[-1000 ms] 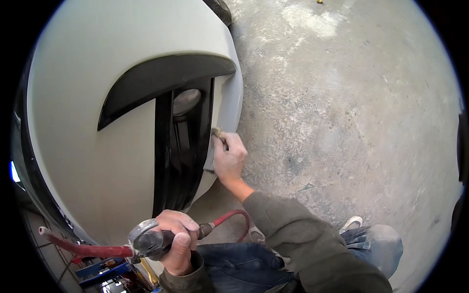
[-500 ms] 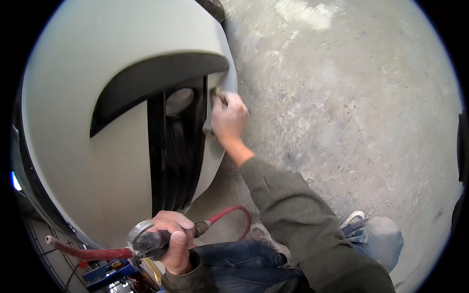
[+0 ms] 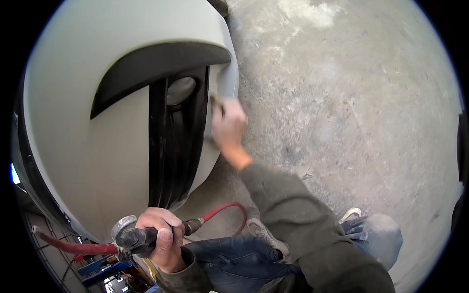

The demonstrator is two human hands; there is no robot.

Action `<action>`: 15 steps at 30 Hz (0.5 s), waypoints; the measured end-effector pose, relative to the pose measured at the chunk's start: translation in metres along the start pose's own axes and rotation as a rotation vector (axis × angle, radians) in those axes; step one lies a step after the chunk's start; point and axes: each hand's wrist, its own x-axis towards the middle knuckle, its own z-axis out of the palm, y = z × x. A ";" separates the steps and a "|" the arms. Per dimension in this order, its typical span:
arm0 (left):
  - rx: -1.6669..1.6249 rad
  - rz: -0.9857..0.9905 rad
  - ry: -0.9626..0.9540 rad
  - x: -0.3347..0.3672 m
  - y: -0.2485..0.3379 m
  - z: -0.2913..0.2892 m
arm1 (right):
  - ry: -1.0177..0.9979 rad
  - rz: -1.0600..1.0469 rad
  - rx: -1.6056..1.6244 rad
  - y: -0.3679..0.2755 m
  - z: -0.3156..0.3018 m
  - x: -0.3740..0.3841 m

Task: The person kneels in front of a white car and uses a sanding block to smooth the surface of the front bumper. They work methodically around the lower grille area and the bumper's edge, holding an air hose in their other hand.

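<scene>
Head view: dark tool (image 3: 140,242) within curled fingers (image 3: 151,219) of left hand (image 3: 165,241).

You have a worn grey concrete floor (image 3: 351,122) in view, with a whitish patch (image 3: 312,13) at its far end. Left of the floor, you have partly hidden blue items (image 3: 106,273) and a bright light (image 3: 14,175); right of it, a dark object (image 3: 461,146), unidentifiable.

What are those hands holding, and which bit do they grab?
The left hand holds an air tool around its middle. The right hand holds a thin thing, too blurred to say what or by which part.
</scene>
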 end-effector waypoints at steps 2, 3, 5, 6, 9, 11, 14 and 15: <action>0.063 -0.007 -0.041 -0.005 0.003 -0.006 | -0.059 0.010 0.112 0.002 -0.015 -0.074; 0.060 -0.038 -0.026 -0.009 0.003 -0.005 | -0.102 0.072 0.157 -0.003 -0.021 -0.086; 0.064 -0.058 -0.015 -0.019 0.003 -0.008 | -0.139 0.113 0.167 -0.003 -0.020 -0.091; 0.075 -0.069 -0.007 -0.024 0.004 -0.012 | -0.136 0.098 0.140 -0.001 -0.010 -0.075; 0.108 -0.017 0.000 -0.038 0.011 -0.034 | -0.040 0.065 0.085 -0.010 0.015 -0.025; 0.085 0.017 -0.001 -0.039 0.010 -0.050 | 0.008 0.030 0.074 -0.010 0.014 -0.047; 0.074 0.009 -0.016 -0.034 -0.001 -0.056 | -0.153 0.049 0.059 0.012 -0.005 -0.170; 0.095 0.003 -0.006 -0.031 -0.006 -0.054 | -0.192 0.083 0.088 0.012 -0.007 -0.186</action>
